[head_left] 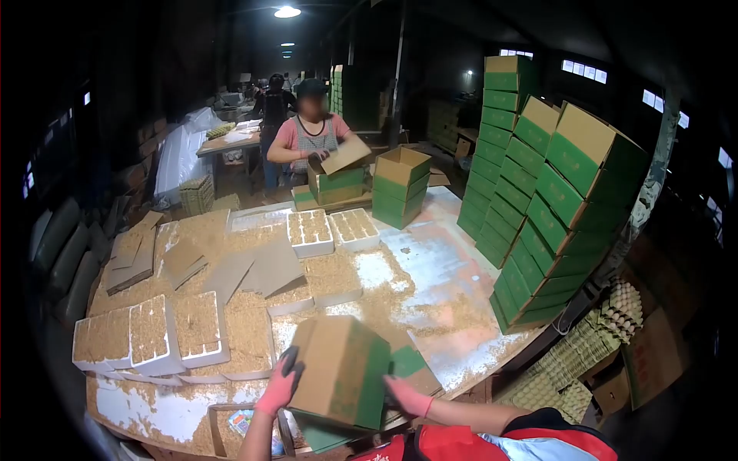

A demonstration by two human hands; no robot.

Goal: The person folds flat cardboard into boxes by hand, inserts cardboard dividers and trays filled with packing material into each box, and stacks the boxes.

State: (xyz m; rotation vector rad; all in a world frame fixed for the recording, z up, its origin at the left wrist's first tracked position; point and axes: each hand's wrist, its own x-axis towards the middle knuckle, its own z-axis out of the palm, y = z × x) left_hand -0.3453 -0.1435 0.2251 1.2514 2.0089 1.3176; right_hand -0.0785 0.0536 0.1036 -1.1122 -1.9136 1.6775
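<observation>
The left hand [280, 386] and right hand [408, 396] squeeze a brown and green box [332, 370] between them by the table [434, 265], though the right grip looks partly hidden.

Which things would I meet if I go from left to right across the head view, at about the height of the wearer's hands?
White trays → left hand → green-and-brown box → right hand → stacked egg trays.
</observation>
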